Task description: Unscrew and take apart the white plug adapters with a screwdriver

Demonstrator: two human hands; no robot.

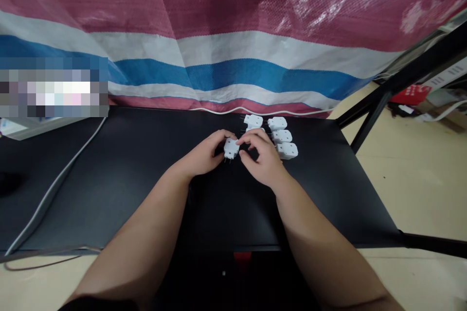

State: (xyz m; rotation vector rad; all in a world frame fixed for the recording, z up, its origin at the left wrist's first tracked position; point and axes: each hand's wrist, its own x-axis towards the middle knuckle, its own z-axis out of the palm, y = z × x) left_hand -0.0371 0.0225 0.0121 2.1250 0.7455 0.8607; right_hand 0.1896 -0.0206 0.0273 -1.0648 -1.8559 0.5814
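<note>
Hands sit close together, both curled narrowly around one white connector near the middle of the black worktop. The left hand holds it from the left with its fingertips, while the right hand reaches across from the right, its fingers against the connector's far corner. Whether the connector rests on the worktop or is lifted clear of it is hard to tell. Its long axis runs roughly front to back, tilted slightly, with thin metal pins pointing toward the person. Five other connectors lie beyond the hands, mostly to the right. Two sit at the far side, the nearer partly hidden behind the right hand. Three more form a column further right, its nearest connector just beside the right hand, which is closer to this group than the left hand.
</note>
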